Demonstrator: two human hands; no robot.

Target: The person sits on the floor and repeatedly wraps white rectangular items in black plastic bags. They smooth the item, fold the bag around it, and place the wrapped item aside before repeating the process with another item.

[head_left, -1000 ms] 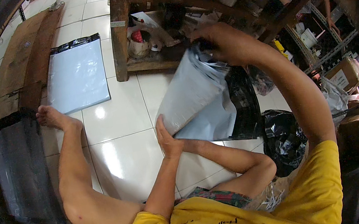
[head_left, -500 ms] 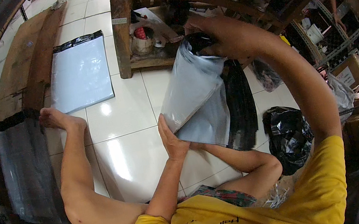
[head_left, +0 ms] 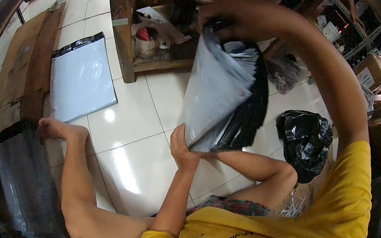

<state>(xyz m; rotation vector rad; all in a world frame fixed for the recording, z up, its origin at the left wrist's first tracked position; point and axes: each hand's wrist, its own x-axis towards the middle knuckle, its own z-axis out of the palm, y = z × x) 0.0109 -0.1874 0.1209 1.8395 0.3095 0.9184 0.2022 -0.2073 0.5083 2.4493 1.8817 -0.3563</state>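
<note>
I hold a thick bundle of grey plastic mailer bags (head_left: 219,94) with black inner sides upright over the tiled floor. My right hand (head_left: 239,17) grips its top edge, up near the wooden shelf. My left hand (head_left: 182,145) pinches the bottom corner of the bundle, just above my bent right leg. The bags fan apart on the right side, showing black edges.
A flat stack of the same grey bags (head_left: 80,79) lies on the floor at the left, beside brown cardboard (head_left: 24,71). A wooden shelf unit (head_left: 128,33) holds tape rolls. A crumpled black plastic bag (head_left: 305,142) lies at the right. My left leg stretches out to the left.
The bundle has been lifted higher and tilted to the right; my right hand rose toward the shelf, and the bags now fan open more along the right side.
</note>
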